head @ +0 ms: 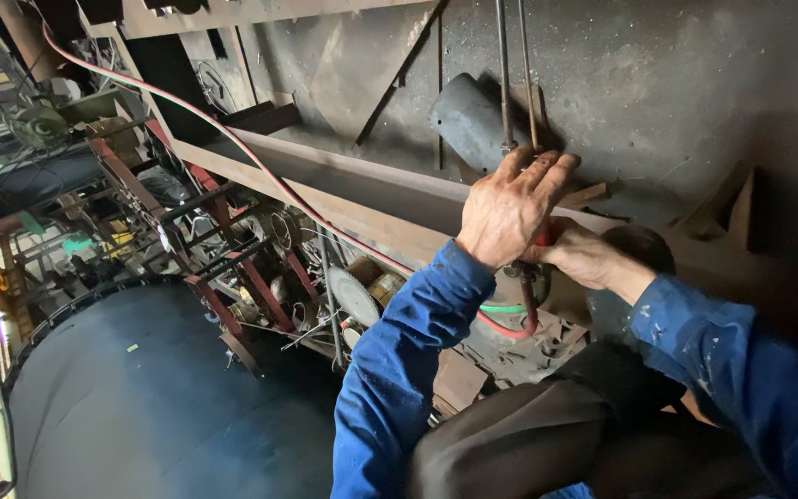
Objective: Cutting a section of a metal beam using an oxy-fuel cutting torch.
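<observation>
- Here, left hand point(507, 208) in a blue sleeve point(408, 360), raised in front of a dark steel wall point(658, 83), fingers curled over the upper part of a cutting torch point(530, 268).
- Left grip closed around the torch body, knuckles up, fingertips point(547, 171) lying against the two thin metal tubes point(513, 74) of the torch, both running straight up along the wall.
- Right hand point(579, 254) just below and behind the left one, touching it, also in a blue sleeve speckled with pale spots.
- Right grip wrapped on the lower part of the torch near a red knob point(544, 237); how tightly, cannot tell, since the left hand covers most of it.
- Torch therefore between both hands, close to the wall, above a long rusty steel beam point(344, 189) crossing the view at a slant.
- Red hose point(233, 139) leading from the top left corner, along the beam, then looping under the hands; a green hose point(502, 308) beside it in the loop.
- Dark grey cylinder point(468, 115) fixed to the wall, just left of the tubes.
- Dark trousers point(547, 434) at the bottom, between the two sleeves.
- Far below on the left, a big round dark tank top point(140, 397), and near it a crowded red-brown steel frame point(233, 277) with wheels and small parts.
</observation>
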